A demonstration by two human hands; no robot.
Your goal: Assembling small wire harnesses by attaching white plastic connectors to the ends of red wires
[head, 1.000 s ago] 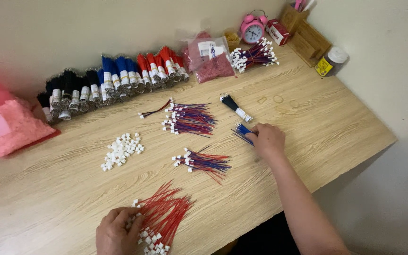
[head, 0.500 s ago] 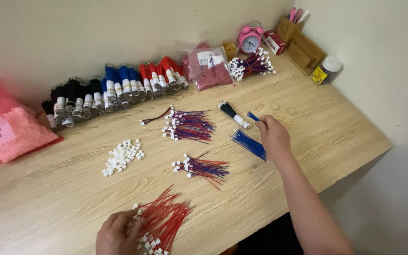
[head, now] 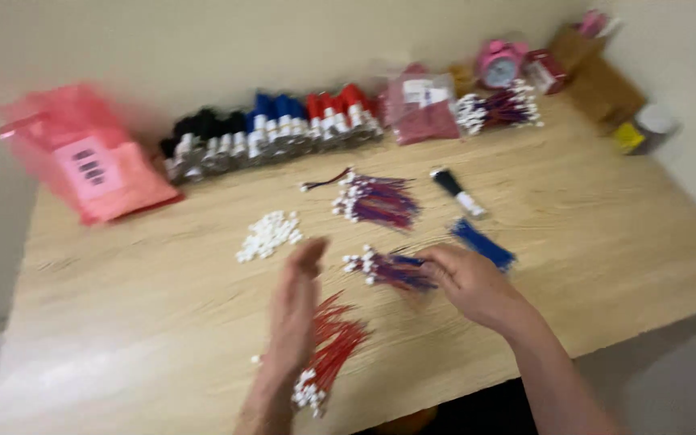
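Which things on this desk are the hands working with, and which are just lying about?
In use: left hand over red wires; right hand at red-and-blue wire bundle, blue wires beside.

Lying about: white connectors, pink bag, alarm clock, row of wire bundles.

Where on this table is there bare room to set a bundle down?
Bare wood lies on the table's left front, below the pink bag and white connector pile, and right of the blue wires. The middle, around both hands, is crowded with wire bundles.
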